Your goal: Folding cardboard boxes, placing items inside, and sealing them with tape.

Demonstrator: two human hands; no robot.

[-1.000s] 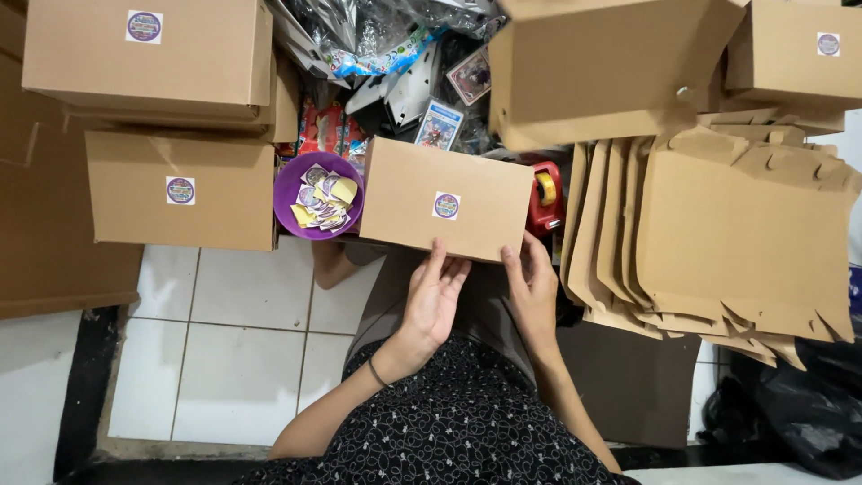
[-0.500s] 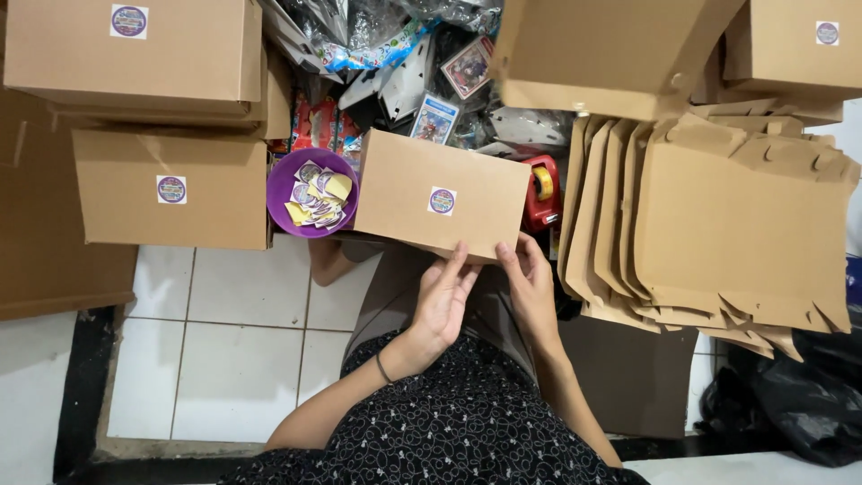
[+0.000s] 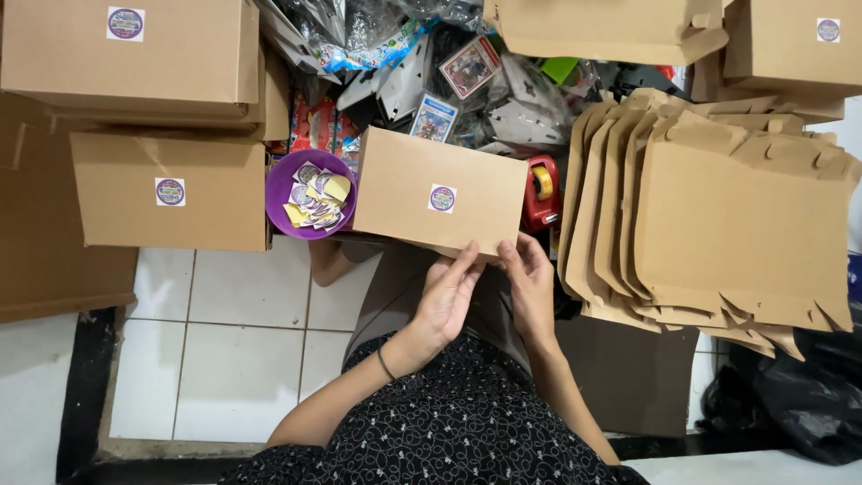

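A closed brown cardboard box (image 3: 422, 184) with a round purple sticker (image 3: 442, 198) rests over my lap, tilted slightly. My left hand (image 3: 446, 296) reaches up to the box's near edge, palm toward me, fingertips on the edge. My right hand (image 3: 530, 283) is close beside it, with its fingers curled on the same edge near the right corner. Both hands grip the box there.
A purple bowl (image 3: 280, 196) of round stickers sits left of the box, and a red tape dispenser (image 3: 541, 190) right of it. Stickered boxes (image 3: 166, 193) are stacked at left. Flat cardboard blanks (image 3: 727, 224) are piled at right. Packaged cards and plastic bags (image 3: 422, 72) lie behind. White floor tiles (image 3: 233, 359) are below left.
The large box at the top right has moved up and away, uncovering more packets and the flat blanks. My hands have drawn closer together on the box's near edge.
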